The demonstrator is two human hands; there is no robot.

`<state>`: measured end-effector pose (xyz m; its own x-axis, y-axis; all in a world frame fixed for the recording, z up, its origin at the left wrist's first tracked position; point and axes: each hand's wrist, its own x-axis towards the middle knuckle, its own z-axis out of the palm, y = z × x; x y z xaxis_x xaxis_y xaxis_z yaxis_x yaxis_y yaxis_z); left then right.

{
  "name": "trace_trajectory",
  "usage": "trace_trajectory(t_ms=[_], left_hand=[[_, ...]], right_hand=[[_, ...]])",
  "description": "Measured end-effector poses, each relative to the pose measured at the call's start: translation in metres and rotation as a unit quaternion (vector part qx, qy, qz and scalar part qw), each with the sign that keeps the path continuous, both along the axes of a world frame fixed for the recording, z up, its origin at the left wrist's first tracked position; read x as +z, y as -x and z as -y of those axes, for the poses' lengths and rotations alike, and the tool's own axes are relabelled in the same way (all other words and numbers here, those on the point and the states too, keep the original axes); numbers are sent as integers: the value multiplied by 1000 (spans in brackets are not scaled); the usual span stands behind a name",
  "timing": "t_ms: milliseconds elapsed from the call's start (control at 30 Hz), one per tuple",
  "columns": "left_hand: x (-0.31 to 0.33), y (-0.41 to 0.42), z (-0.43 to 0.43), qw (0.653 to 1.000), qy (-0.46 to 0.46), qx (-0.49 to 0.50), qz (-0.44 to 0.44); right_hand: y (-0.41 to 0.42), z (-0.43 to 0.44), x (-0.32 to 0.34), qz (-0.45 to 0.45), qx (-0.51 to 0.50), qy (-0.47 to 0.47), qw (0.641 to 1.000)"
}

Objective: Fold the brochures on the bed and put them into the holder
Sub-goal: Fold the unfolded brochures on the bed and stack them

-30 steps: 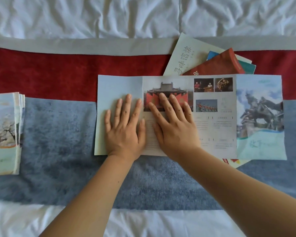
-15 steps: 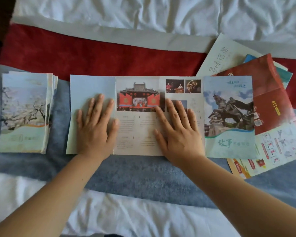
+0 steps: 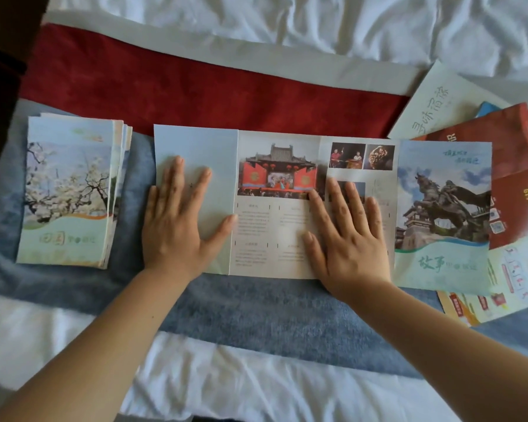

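An unfolded brochure (image 3: 275,226) lies flat across the blue strip of the bed, showing several panels: plain pale blue at the left, a red stage photo in the middle, a horse statue at the right. My left hand (image 3: 177,220) presses flat on the pale blue panel with fingers spread. My right hand (image 3: 345,236) presses flat on the text panel right of the stage photo. A stack of folded brochures (image 3: 70,190) with a blossom-tree cover lies to the left. No holder is in view.
More unfolded brochures (image 3: 512,166), red, white and teal, lie in a loose pile at the right, partly under the open one. The bed has a red runner (image 3: 195,86) beyond the brochure and white sheets (image 3: 256,376) near and far. A dark edge (image 3: 0,71) borders the left.
My hands have slid apart across the brochure, the left toward the pale blue end panel and the right toward the statue panel. The camera view has shifted left, bringing the folded stack fully into view.
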<state>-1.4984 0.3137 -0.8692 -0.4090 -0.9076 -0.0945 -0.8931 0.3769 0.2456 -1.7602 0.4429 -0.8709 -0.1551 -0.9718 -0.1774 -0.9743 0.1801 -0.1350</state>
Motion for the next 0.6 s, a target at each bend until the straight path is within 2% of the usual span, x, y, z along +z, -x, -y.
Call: trace_trajectory(t_ms=[100,300,467,600], left_hand=[[5,1,3,1000,-21,7,-12],[2,3,3,999,-15,15,-27],[0,3,1,1000,-5,6,-23],[6,5,2,997,-40,12,-59]], right_hand=[[-1,6,7,-5,12,-12,1000],[-7,37,15,25,-38,30,999],[-9,44,2,3,-53,12,999],[-8,44,-2,5,-52,16,999]])
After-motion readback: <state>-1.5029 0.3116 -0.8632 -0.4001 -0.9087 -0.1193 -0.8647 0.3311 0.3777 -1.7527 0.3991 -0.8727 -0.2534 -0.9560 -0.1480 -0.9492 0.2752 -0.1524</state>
